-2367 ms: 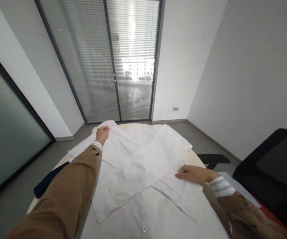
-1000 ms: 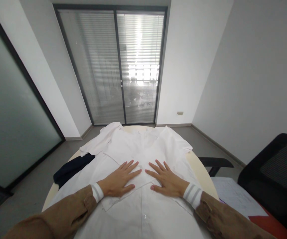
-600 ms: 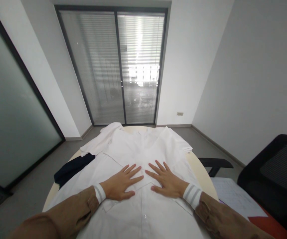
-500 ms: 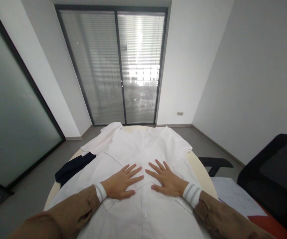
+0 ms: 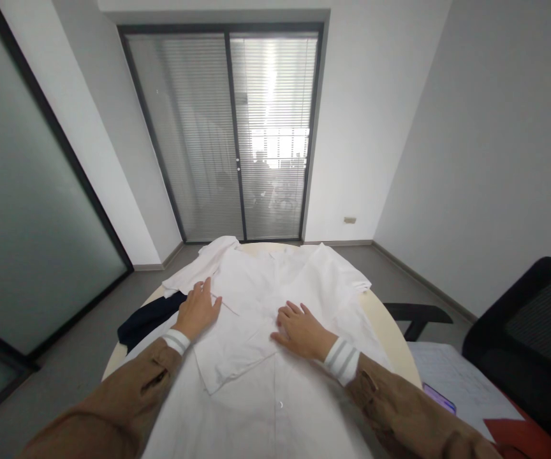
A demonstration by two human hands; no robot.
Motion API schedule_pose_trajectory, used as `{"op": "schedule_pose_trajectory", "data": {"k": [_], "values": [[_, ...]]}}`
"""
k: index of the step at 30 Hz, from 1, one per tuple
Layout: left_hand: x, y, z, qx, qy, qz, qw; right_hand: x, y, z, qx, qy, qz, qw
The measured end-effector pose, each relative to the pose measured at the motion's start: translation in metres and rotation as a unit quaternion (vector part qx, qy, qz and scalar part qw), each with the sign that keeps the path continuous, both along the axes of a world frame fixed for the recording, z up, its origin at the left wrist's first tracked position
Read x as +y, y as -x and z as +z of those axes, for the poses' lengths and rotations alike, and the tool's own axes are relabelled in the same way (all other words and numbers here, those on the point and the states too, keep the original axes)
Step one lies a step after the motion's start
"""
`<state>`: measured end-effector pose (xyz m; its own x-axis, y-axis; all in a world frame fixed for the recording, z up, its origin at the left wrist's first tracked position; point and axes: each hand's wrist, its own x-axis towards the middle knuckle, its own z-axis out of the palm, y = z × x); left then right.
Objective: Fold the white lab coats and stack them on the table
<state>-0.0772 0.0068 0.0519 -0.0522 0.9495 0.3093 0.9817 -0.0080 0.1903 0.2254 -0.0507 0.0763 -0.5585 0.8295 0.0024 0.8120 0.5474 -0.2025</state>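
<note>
A white button-up shirt [image 5: 242,421] lies spread on a round, pale table [image 5: 395,338]. Its button placket runs down the middle, and a folded-over sleeve [image 5: 232,363] lies across its front. My left hand [image 5: 199,310] rests on the cloth at the shirt's left side, its fingers stretched forward and the thumb apart. On the middle of the shirt lies my right hand [image 5: 303,331], palm down, with fingers spread and slightly bent. Neither hand holds anything.
Dark navy cloth [image 5: 151,319] lies at the table's left edge, beside a pale pinkish-white piece of cloth [image 5: 192,271]. To the right are a black chair [image 5: 528,338], papers [image 5: 452,370] and a phone [image 5: 439,398]. A glass door with blinds [image 5: 218,140] stands beyond.
My left hand has moved left and forward, from the shirt's middle to its side, uncovering the folded sleeve. My right hand has shifted slightly left, its fingers more bent. The phone now shows.
</note>
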Motion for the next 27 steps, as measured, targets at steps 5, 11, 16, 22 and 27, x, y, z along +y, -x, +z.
{"op": "schedule_pose_trajectory", "data": {"k": [5,11,16,22,27], "values": [[0.027,0.023,0.013,-0.241,0.104,0.071,0.962,0.002,0.029,-0.024,0.042,-0.007,0.022,0.999],[0.027,0.016,0.017,-0.328,0.080,0.084,0.937,-0.002,0.028,-0.046,0.073,0.013,0.044,0.996],[0.026,-0.006,0.021,-0.364,0.041,0.075,0.927,-0.001,0.027,-0.048,0.076,0.006,0.050,0.996],[0.029,-0.058,0.019,-0.318,0.031,-0.010,0.947,0.000,0.027,-0.048,0.083,-0.009,0.056,0.995],[0.030,-0.091,0.017,-0.255,0.061,-0.081,0.962,-0.001,0.027,-0.049,0.086,-0.011,0.057,0.995]]}}
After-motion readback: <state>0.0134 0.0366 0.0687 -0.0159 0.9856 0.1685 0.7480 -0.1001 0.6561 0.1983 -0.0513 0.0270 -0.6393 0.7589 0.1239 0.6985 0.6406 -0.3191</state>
